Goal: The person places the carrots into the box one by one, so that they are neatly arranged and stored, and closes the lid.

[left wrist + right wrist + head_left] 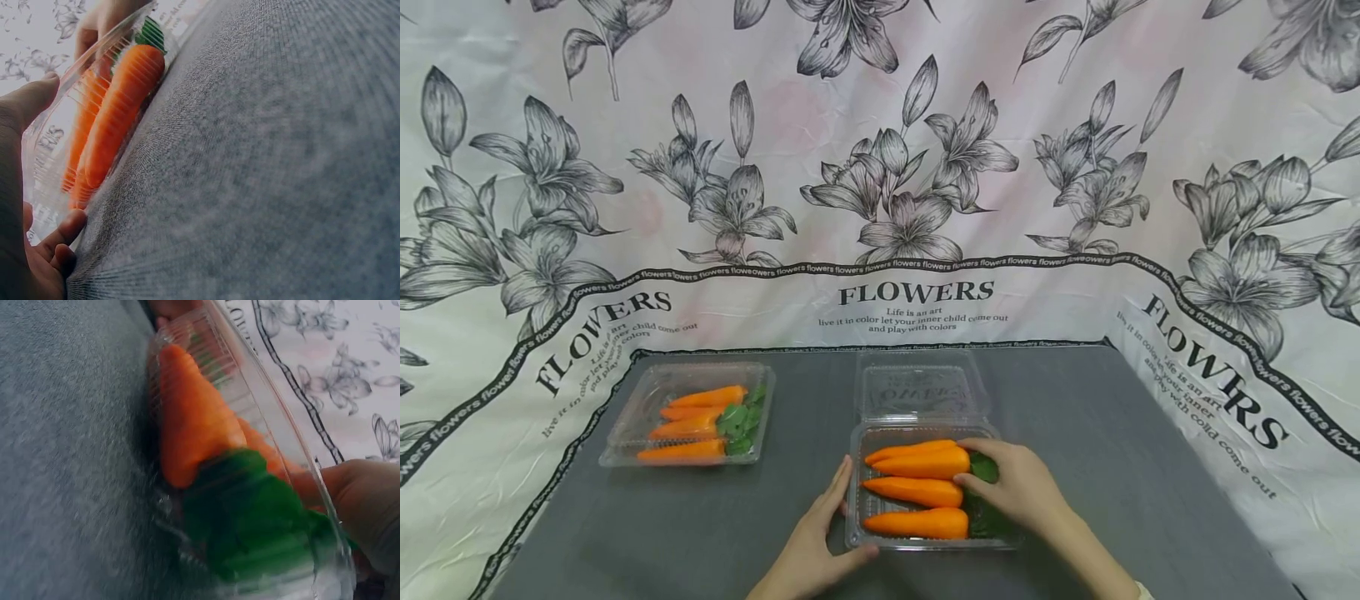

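A clear plastic clamshell box (853,525) stands with its lid (922,387) folded back, several orange carrots (917,524) with green tops lying in it. My right hand (1018,483) reaches in from the right; thumb and fingers pinch the thick end of the rear carrots' front one (925,463). My left hand (820,533) rests against the box's front left corner, fingers along its left side and thumb at the front. In the left wrist view, the left fingers (70,226) touch the clear wall. Green leaves (250,512) partly hide the carrots in the right wrist view.
At the left on the grey table (700,533) sits a second clear box (632,417), its lid down over several carrots with leaves. A white flower-printed cloth (917,308) hangs behind the table and along both sides.
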Demonstrator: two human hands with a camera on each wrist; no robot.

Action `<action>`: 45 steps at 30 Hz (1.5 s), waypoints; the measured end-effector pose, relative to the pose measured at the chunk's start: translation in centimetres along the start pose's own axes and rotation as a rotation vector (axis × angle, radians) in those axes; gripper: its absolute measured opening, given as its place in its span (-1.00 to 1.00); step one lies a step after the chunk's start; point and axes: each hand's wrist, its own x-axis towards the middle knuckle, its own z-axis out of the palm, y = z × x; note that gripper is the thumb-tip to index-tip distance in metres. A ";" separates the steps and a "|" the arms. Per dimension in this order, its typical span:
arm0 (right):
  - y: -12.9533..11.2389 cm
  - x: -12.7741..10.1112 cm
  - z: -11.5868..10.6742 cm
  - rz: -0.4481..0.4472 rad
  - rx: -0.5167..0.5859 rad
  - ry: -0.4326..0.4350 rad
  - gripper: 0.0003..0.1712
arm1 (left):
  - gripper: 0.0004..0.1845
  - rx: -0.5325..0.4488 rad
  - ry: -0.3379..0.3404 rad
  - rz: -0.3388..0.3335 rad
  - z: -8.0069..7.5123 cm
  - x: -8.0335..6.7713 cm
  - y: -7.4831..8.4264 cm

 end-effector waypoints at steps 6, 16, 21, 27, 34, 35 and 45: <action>-1.1 0.5 0.4 0.020 -0.115 -0.053 -0.43 | 0.16 -0.026 -0.002 -0.004 0.2 -0.1 0.1; -0.5 0.2 -0.6 -0.046 -0.019 0.073 -0.39 | 0.12 -0.046 -0.014 -0.027 -0.5 -0.1 0.7; 1.1 0.4 -1.7 -0.063 0.095 0.253 -0.62 | -0.11 -0.069 0.080 -0.001 -1.9 0.8 1.0; 3.8 1.3 -2.5 0.143 0.193 0.251 -0.62 | -0.43 -0.255 0.073 0.033 -4.2 4.2 0.4; 6.1 2.8 -1.7 0.319 0.493 -0.001 -0.46 | -0.46 -0.311 0.063 -0.075 -5.5 8.2 -0.1; 6.4 3.0 -1.6 0.331 0.546 -0.032 -0.45 | -0.47 -0.321 0.057 -0.096 -5.5 8.7 0.0; 8.0 3.0 -0.9 0.389 0.768 -0.141 -0.38 | -0.51 -0.330 -0.062 -0.040 -5.2 10.4 -0.3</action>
